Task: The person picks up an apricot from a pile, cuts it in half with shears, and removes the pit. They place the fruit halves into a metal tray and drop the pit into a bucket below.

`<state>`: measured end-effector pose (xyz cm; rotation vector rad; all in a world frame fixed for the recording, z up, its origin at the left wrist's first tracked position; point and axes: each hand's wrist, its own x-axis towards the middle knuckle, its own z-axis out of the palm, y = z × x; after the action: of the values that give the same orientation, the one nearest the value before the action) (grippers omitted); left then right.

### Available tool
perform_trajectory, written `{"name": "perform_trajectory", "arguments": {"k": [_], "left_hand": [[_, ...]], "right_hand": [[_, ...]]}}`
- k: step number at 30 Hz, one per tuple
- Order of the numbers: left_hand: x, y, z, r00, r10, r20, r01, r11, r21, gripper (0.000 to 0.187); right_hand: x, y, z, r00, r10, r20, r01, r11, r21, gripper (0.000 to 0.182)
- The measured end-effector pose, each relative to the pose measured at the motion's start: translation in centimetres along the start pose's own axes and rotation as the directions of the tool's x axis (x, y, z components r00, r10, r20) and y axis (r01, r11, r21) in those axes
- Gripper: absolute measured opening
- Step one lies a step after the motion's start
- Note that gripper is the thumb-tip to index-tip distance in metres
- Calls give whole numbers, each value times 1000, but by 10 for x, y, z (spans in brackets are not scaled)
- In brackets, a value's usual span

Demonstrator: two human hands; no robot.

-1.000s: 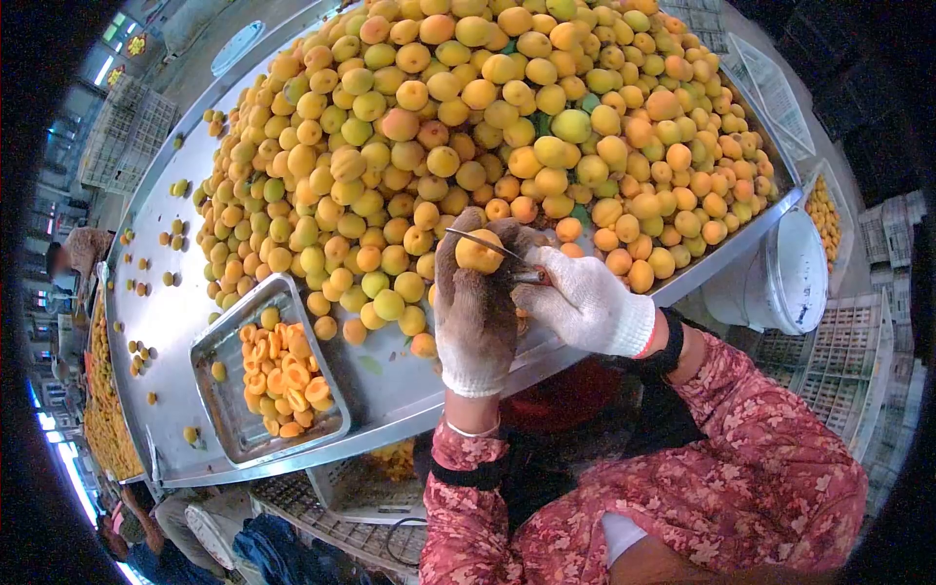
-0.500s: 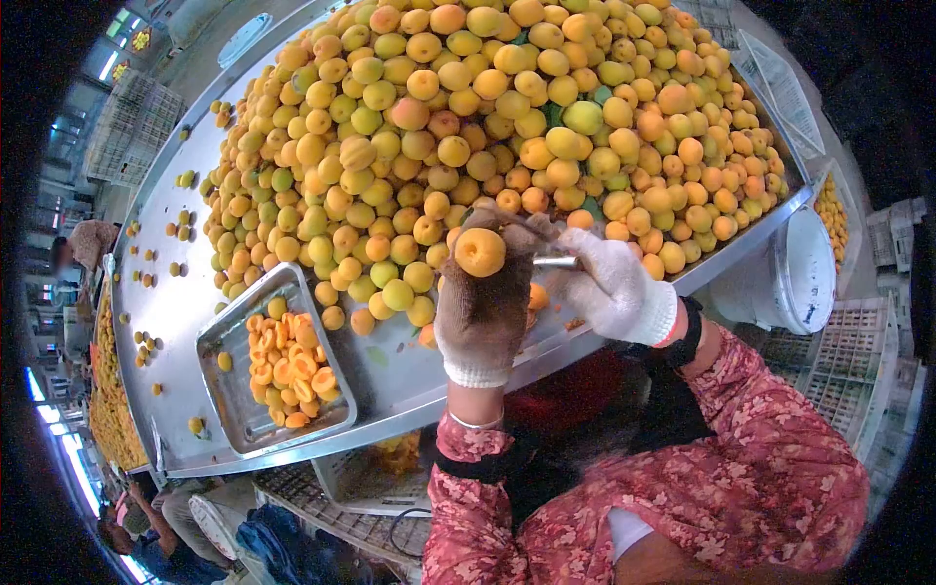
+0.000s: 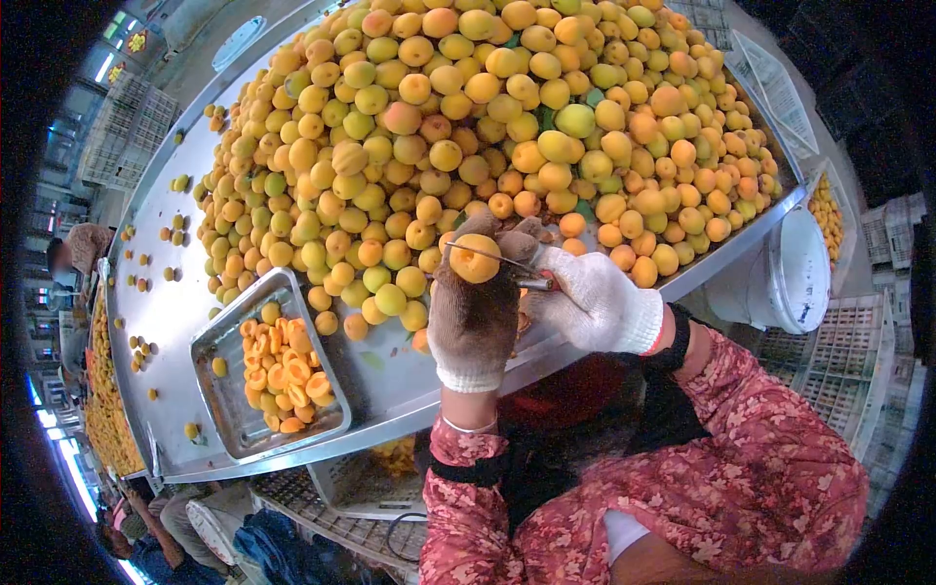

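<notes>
An apricot (image 3: 475, 261) sits in the fingers of my left hand (image 3: 474, 327), which wears a brown-stained knit glove. My right hand (image 3: 597, 302), in a whiter glove, grips a small knife (image 3: 531, 283). Its thin blade lies across the top face of the apricot. Just beyond both hands rises a large heap of yellow and orange apricots (image 3: 390, 156). To the left of my hands, a metal tray (image 3: 216, 414) holds halved apricots (image 3: 285, 370) and a few whole ones.
The metal table (image 3: 400, 409) has a raised rim along my side. Loose apricots (image 3: 174, 237) lie scattered on its left part. A white bucket (image 3: 780, 273) and plastic crates (image 3: 829, 351) stand at the right. Other people (image 3: 161, 546) are at the lower left.
The knife has swung from beside the apricot to lie across it, as my right hand moved slightly left and down. The left hand still holds the apricot.
</notes>
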<state>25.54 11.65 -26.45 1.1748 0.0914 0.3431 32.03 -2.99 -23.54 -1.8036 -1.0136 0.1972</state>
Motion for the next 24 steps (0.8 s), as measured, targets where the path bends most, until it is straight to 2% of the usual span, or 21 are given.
{"name": "perform_trajectory", "arguments": {"k": [1,2,3,7,8,9,10,12,13,14,16,17,18,19,21,22,24], "left_hand": [[-1,0,1,1000,0,-1,0,1000,-1,75],[-1,7,6,998,-55,9,55,934,-353,55],[0,13,10,994,-103,37,101,744,-660,43],[-1,18,14,983,-184,5,138,721,-679,40],[-1,12,11,994,-69,-86,36,940,-339,39],[-2,9,8,990,73,-125,-66,996,63,38],[-1,8,4,989,73,-125,-66,996,61,38],[1,12,-5,965,260,22,-244,870,429,39],[1,11,-5,965,260,22,-244,869,430,39],[1,9,-4,976,215,19,-207,903,376,41],[0,10,1,986,168,21,-166,932,321,43],[-2,13,7,996,80,-38,-79,996,29,40],[-3,16,12,997,-20,-68,1,963,-269,38],[-5,17,16,997,-20,-68,1,963,-269,38],[-7,18,22,1000,-9,18,18,812,-583,38],[-6,15,20,1000,-9,18,18,812,-583,38],[-1,7,17,994,-87,-68,51,906,-419,67]], "right_hand": [[1,0,0,1000,-9,0,9,1000,-13,24],[1,0,-1,1000,-8,1,9,1000,-13,24],[1,-1,-2,1000,-5,20,5,1000,-20,24],[1,1,-2,999,-51,17,52,993,-102,24],[1,2,-2,999,-50,18,51,993,-104,24],[1,2,-1,999,-32,27,35,993,-116,24],[0,3,-1,999,-15,35,20,992,-128,24],[1,4,2,999,3,32,0,996,-92,24],[1,5,5,999,21,30,-19,998,-55,25],[2,7,9,999,21,29,-19,998,-55,25],[3,10,15,994,-94,-53,89,992,-92,26],[3,9,15,994,-92,-53,87,992,-93,26],[2,8,13,998,-62,-32,59,994,-90,26],[2,7,13,999,-31,-11,30,996,-86,26],[0,8,13,1000,-1,4,2,996,-93,26],[0,7,13,999,27,17,-25,994,-102,26],[2,4,12,1000,17,-12,-18,995,-100,26]]}}
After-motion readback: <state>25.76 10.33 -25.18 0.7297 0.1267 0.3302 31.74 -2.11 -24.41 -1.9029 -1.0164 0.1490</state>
